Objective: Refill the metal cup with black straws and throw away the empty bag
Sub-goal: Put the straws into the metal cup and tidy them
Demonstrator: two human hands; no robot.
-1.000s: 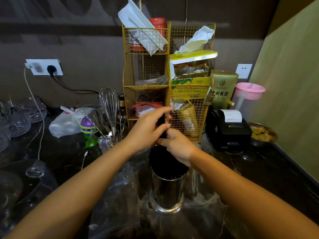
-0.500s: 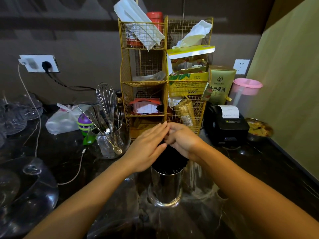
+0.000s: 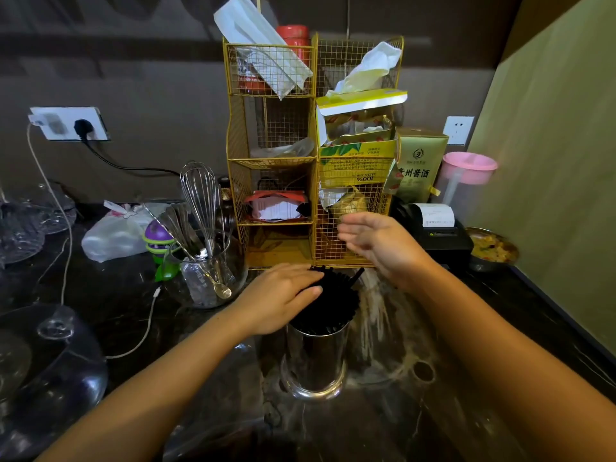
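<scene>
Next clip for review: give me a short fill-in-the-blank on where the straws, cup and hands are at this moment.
1. The black straws stand in a ____ cup.
2. The ____ hand lies flat against the straws.
3. The right hand is open in the air and holds ____.
4. Behind the cup stands a wire rack coloured ____.

Missing words: metal; left; nothing; gold

The metal cup (image 3: 315, 358) is set on the counter (image 3: 133, 295), with the straws (image 3: 333, 301) held in it. Behind the cup the wire rack (image 3: 313, 151) is placed. Left of the cup the glass jar (image 3: 208, 278) is found, with the whisk (image 3: 199, 198) stood in it. Right of the rack the receipt printer (image 3: 433, 228) is seated.
</scene>
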